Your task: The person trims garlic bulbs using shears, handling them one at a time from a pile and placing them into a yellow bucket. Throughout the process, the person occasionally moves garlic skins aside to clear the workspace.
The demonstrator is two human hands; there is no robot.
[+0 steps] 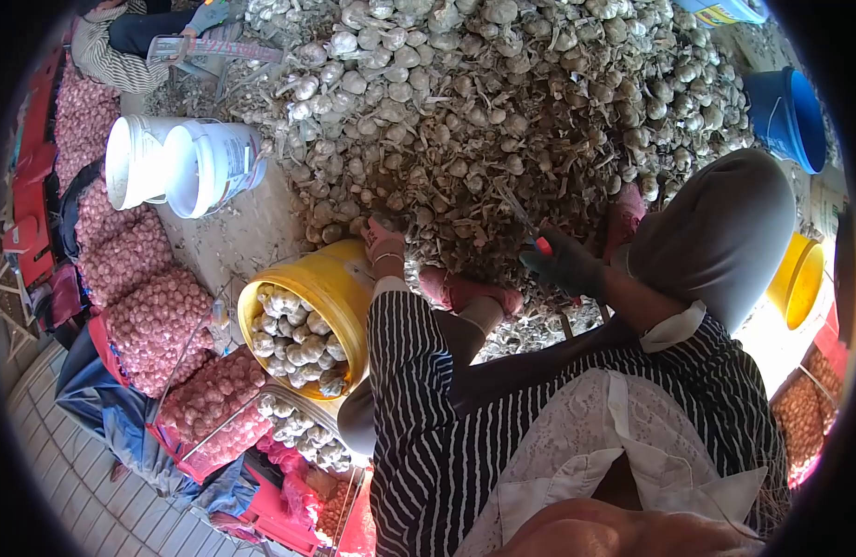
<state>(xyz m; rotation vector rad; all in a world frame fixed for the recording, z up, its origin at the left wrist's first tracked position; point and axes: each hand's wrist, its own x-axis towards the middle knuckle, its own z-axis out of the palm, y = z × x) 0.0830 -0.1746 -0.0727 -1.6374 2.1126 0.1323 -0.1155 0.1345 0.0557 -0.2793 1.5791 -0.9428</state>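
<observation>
My left hand (382, 238), in a pale pink glove, is at the near edge of a large garlic heap (465, 130). Its fingers curl down among the bulbs; what they grip is hidden. Just below it, a yellow bucket (358, 278) lies tipped toward me, with trimmed garlic bulbs (300, 345) inside. My right hand (572, 265), in a dark glove, is closed around red-handled shears (543, 245). The metal blades point up and left over the heap, apart from my left hand.
White buckets (210, 172) stand at the left, beside pink mesh sacks (159, 325) of garlic. At the right are a blue bucket (785, 116) and another yellow bucket (796, 281). Another person's striped sleeve (112, 60) shows at top left. My pink shoes (470, 290) border the heap.
</observation>
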